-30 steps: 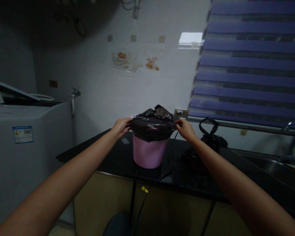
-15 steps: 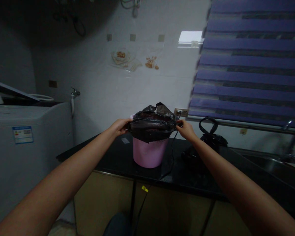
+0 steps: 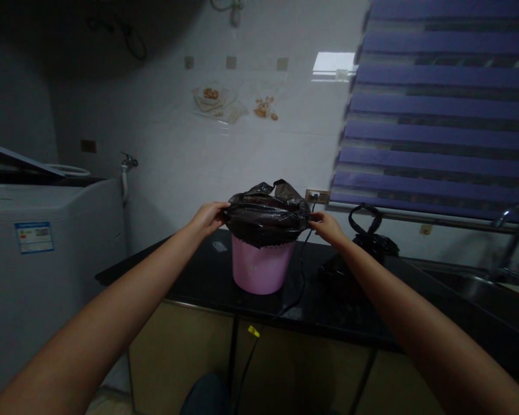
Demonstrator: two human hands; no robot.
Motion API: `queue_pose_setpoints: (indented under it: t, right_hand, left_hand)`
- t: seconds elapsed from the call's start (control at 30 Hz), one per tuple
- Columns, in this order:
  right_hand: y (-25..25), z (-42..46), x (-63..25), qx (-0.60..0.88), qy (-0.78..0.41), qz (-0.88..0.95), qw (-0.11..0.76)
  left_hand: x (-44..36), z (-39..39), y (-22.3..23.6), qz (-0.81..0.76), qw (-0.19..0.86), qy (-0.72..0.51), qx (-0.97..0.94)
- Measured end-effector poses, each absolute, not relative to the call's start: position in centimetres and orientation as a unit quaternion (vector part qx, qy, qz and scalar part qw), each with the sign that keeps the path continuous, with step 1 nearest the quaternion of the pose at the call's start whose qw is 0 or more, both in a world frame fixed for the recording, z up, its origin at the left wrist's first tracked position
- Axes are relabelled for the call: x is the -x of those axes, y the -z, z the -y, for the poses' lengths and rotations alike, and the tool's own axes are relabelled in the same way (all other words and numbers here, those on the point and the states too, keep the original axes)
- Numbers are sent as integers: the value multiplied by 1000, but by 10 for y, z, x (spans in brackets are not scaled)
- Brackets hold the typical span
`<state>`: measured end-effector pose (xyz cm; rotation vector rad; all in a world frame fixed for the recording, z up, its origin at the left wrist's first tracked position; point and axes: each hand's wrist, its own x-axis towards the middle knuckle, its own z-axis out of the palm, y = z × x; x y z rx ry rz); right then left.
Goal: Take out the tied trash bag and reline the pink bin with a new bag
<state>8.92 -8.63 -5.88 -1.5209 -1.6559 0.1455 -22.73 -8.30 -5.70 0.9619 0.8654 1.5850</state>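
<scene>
A pink bucket (image 3: pixel 259 270) stands on the black countertop (image 3: pixel 185 276). Over its mouth lies a black plastic bag (image 3: pixel 266 222), its edge folded down around the outside of the rim. At the bag's left side, my left hand (image 3: pixel 210 218) pinches the plastic, thumb on top. My right hand (image 3: pixel 326 226) grips the bag's edge on the opposite side with its fingertips closed. The bag's inside is mostly hidden from this angle.
Another black bag (image 3: pixel 374 245) with looped handles sits right of the bucket. A cable (image 3: pixel 303 271) with a yellow tag runs over the counter edge. A sink (image 3: pixel 471 282) is at the right, a washing machine (image 3: pixel 90 230) at the left.
The bag's left edge is drawn slightly outward and up by my left hand, so the bag spreads wider over the rim. My right hand stays nearly in place.
</scene>
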Motion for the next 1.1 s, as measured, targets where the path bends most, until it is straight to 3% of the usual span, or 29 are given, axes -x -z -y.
queue_pose_setpoints:
  t: [0.73, 1.1]
  right_hand:
    - [62, 82, -93, 587, -79, 664, 456]
    - [55, 98, -88, 612, -98, 672, 404]
  left_hand:
    - [226, 79, 59, -320, 497, -712, -379]
    - [230, 75, 63, -303, 473, -745, -359]
